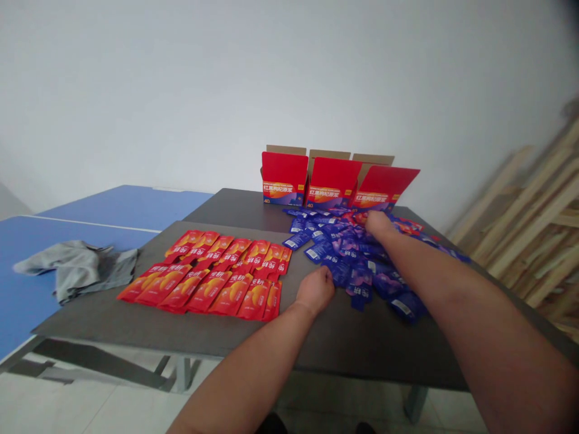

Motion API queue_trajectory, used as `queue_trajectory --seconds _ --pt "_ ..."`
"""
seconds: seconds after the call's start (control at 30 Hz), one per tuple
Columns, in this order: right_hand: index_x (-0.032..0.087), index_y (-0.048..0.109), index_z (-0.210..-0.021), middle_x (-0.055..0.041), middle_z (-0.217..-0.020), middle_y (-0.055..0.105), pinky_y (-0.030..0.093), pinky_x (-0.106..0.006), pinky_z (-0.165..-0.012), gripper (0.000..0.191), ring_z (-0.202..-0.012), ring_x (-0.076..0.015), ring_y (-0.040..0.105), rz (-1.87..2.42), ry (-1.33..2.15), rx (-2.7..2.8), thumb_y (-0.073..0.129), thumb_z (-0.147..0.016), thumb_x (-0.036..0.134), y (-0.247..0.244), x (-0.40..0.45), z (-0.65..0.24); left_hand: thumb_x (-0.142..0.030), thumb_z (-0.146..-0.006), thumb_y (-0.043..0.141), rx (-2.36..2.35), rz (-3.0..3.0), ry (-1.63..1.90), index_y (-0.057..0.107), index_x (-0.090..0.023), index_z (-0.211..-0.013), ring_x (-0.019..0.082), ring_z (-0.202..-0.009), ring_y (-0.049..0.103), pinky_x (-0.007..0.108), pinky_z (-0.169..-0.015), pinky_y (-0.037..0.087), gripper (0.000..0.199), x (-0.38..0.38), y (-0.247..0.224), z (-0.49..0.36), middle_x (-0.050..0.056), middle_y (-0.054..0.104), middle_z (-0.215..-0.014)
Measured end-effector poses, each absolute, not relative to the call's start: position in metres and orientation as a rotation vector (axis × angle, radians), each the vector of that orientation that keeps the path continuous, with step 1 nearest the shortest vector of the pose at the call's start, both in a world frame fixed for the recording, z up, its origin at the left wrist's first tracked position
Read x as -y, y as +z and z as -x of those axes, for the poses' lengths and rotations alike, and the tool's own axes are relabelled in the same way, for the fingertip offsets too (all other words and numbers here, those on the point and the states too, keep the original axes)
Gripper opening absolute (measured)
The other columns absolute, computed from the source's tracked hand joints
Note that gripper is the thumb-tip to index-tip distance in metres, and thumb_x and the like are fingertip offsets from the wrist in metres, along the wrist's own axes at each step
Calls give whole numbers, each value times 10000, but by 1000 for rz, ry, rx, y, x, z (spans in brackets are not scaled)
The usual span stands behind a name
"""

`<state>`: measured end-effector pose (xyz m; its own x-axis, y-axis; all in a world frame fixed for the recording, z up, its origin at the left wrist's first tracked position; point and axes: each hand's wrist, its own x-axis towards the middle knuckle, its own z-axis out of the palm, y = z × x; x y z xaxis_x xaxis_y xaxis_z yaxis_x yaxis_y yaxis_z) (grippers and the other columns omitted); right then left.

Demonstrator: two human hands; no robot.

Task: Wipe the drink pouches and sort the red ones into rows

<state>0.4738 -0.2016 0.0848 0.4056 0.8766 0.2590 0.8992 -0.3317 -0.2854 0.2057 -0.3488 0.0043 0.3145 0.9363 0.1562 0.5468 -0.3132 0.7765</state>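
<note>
My left hand is closed, knuckles up, at the near left edge of a heap of blue pouches. What its fingers hold, if anything, is hidden. Farther back, my right hand reaches over the heap with curled fingers, close to a few red pouches lying among the blue ones. Its fingertips are hidden, so I cannot make out what is in them. To the left, red pouches with an orange fruit print lie overlapping in two neat rows.
Behind the heap stand three red and blue cartons with raised flaps. The dark tabletop adjoins a blue table bearing a crumpled grey cloth. Wooden boards lean at the right.
</note>
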Motion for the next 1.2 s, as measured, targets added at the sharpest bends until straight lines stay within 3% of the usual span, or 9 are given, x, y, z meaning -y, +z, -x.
queue_trajectory --seconds 0.1,0.17,0.27,0.4,0.57,0.77,1.07,1.2 --pt "52 690 -1025 -232 -1031 678 498 -394 -852 326 -1001 -324 646 2216 -118 1374 660 -744 215 93 220 -478 -208 -848 438 -1298 -1966 820 567 -232 -744 185 -672 545 260 -637 351 167 348 6 -205 52 651 -766" --pt "82 668 -1064 -178 -1011 690 530 -363 -793 329 -933 -278 668 2068 -41 1209 617 -758 192 94 232 -472 -208 -849 430 -1289 -1961 828 556 -232 -737 186 -681 548 259 -636 351 170 346 6 -205 50 649 -763" --pt "145 603 -1105 -76 -921 700 568 -308 -653 355 -759 -180 686 1587 342 775 525 -761 106 89 252 -447 -200 -851 430 -1276 -1943 852 546 -227 -740 183 -701 556 254 -646 360 163 345 5 -204 47 646 -761" --pt "203 541 -1009 0 -834 688 594 -341 -614 340 -713 -159 687 1072 747 518 531 -697 67 72 286 -393 -260 -897 410 -1281 -1883 908 539 -223 -800 189 -738 571 265 -688 390 165 343 7 -204 49 640 -784" --pt "190 554 -884 5 -746 685 587 -330 -565 246 -650 -169 671 890 943 403 580 -649 120 38 321 -321 -401 -958 336 -1191 -1692 1113 514 -200 -975 195 -864 610 302 -803 433 269 342 12 -201 71 646 -920" --pt "206 560 -1013 -5 -858 699 552 -272 -501 359 -700 -178 677 911 945 593 654 -677 293 7 336 -285 -455 -936 423 -1057 -1526 1448 449 -157 -1210 203 -1183 536 313 -1009 383 406 341 11 -199 147 555 -1278" --pt "270 444 -1093 -19 -976 702 588 -348 -646 338 -818 -190 707 704 1054 525 572 -800 377 5 330 -280 -444 -942 412 -1045 -1491 1606 462 -164 -1205 198 -1128 565 336 -1000 415 388 335 2 -196 131 580 -1216" --pt "267 442 -1106 -29 -1046 687 591 -376 -719 343 -908 -194 697 665 1068 506 571 -799 351 3 325 -278 -389 -915 484 -1141 -1431 1608 322 -142 -1328 202 -1157 560 347 -1011 418 508 332 -1 -196 170 535 -1294"
